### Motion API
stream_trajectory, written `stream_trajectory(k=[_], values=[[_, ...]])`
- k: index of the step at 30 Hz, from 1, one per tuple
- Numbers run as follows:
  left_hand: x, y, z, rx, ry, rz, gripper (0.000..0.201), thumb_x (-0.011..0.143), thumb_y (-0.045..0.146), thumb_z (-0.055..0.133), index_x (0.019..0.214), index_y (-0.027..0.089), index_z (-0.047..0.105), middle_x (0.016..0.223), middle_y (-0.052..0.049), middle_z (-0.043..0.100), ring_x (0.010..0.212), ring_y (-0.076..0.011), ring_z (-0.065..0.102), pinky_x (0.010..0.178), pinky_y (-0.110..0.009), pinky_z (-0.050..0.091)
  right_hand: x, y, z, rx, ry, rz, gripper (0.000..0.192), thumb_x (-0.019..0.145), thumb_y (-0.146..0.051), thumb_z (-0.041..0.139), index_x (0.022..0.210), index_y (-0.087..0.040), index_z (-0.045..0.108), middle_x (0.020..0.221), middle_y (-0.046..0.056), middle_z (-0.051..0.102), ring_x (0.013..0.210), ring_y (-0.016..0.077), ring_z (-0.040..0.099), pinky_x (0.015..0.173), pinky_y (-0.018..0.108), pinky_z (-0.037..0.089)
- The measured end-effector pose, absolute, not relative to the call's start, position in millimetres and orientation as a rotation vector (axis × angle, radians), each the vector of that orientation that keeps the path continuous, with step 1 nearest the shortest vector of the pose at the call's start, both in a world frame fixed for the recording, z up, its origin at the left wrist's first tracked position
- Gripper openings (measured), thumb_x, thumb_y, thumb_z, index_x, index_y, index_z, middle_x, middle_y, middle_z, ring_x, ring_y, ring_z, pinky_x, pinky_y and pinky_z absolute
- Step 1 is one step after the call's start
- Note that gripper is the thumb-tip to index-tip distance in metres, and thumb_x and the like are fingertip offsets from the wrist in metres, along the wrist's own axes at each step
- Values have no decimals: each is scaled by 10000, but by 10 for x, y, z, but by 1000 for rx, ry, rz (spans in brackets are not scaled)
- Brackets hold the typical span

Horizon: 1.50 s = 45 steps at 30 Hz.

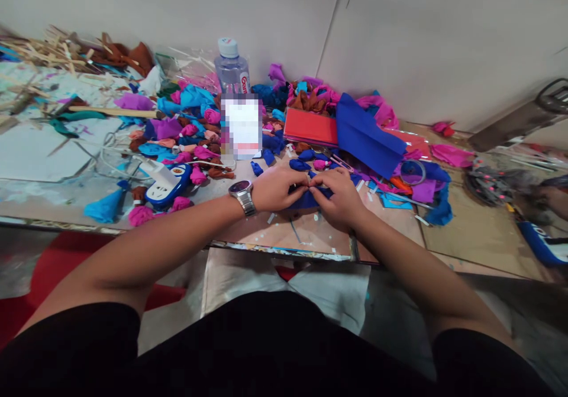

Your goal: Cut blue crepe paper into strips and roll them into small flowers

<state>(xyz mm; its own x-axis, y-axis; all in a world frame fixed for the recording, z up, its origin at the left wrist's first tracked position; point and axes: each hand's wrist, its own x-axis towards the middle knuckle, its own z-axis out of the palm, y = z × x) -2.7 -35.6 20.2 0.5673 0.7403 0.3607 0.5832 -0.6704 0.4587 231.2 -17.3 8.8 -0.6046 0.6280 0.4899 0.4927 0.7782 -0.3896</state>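
even soft light, edges warped, slight blur throughout.

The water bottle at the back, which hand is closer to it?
Left. The left hand lies in front of the bottle, slightly to its right; the right hand sits farther right. Both pinch the blue paper.

Both forearms are stretched forward and angled inward | left hand (276,187) and right hand (339,199) are held close together, knuckles up | fingertips of both are curled and pinched shut, nearly touching | a wristwatch is worn on the left wrist
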Motion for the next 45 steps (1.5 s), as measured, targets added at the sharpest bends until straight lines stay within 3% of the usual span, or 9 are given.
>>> stream_trajectory(k=[11, 17, 26, 32, 45], values=[[6, -365, 139, 2536, 1044, 848, 280, 1050, 336, 515, 1071, 190, 753, 1035, -74, 806, 924, -211, 733, 798, -334, 471, 2275, -220, 139, -894, -2409, 257, 48, 985, -226, 558, 984, -244, 603, 1002, 53, 744, 1031, 279, 640, 984, 496, 332], [-5, -339, 134, 2553, 1106, 784, 241, 1033, 293, 546, 1035, 197, 768, 956, -59, 801, 868, -201, 711, 740, -322, 429, 2310, -185, 121, -856, -2381, 285, 45, 951, -251, 642, 996, -256, 641, 1018, 36, 770, 1020, 269, 653, 1001, 498, 342], [-2, -355, 172, 2511, 1030, 799, 210, 1005, 274, 559, 1030, 185, 748, 943, -46, 786, 832, -187, 687, 745, -313, 432, 2284, -182, 101, -861, -2415, 282, 43, 968, -228, 564, 952, -241, 601, 952, 52, 726, 983, 270, 641, 962, 484, 370], [-17, -353, 189, 2442, 1045, 832, 205, 971, 306, 567, 919, 184, 724, 810, -16, 746, 731, -169, 648, 703, -310, 416, 2310, -179, 111, -808, -2311, 293, 25, 936, -263, 657, 957, -250, 654, 959, 38, 758, 966, 267, 674, 967, 478, 403], [-14, -349, 196, 2409, 1014, 841, 285, 1001, 336, 529, 927, 182, 758, 827, -21, 766, 733, -157, 662, 708, -296, 433, 2313, -177, 121, -744, -2327, 217, 9, 953, -252, 657, 949, -258, 663, 934, 25, 772, 917, 248, 694, 977, 478, 417]])
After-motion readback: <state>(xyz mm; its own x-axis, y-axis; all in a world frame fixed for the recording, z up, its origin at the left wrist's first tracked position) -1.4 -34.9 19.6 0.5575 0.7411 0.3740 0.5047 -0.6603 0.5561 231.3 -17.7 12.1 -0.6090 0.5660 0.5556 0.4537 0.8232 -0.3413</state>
